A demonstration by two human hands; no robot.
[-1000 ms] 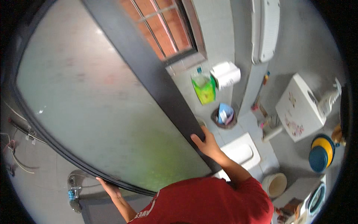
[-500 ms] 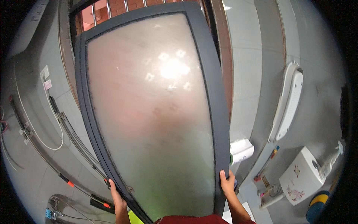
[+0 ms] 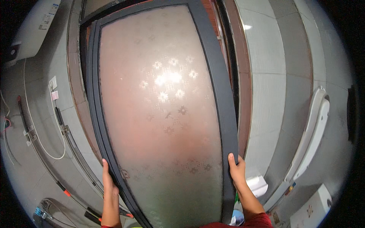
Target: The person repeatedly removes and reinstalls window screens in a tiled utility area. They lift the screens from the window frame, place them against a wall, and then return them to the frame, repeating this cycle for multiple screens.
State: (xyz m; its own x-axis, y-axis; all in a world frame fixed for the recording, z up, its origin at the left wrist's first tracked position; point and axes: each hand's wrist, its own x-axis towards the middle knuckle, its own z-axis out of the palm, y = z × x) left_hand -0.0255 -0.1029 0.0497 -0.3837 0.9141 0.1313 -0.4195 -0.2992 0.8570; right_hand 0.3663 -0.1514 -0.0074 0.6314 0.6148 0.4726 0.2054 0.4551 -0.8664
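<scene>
A tall window sash (image 3: 163,125) with a dark grey frame and frosted, flower-patterned glass stands in front of me, slightly tilted. My left hand (image 3: 109,186) presses along its left edge low down, thumb pointing up, the other fingers mostly hidden. On the opposite side my right hand (image 3: 237,171) clasps the right edge, its thumb on the front face and its fingers wrapped round the side. The sash covers most of a window opening with a brown surround (image 3: 245,95). Whether its top sits in the dark window frame (image 3: 106,12) I cannot tell.
Long mop-like poles (image 3: 43,163) hang on the left wall beside a socket (image 3: 53,82) with a cable. A white appliance (image 3: 36,30) is at the upper left. To the right are a long white fixture (image 3: 310,136), a flower-decorated toilet tank (image 3: 313,209) and a paper holder (image 3: 257,185).
The sash and both hands have risen, and the sash stands more upright in the window opening. My view has tilted upward; the metal bars behind are now hidden.
</scene>
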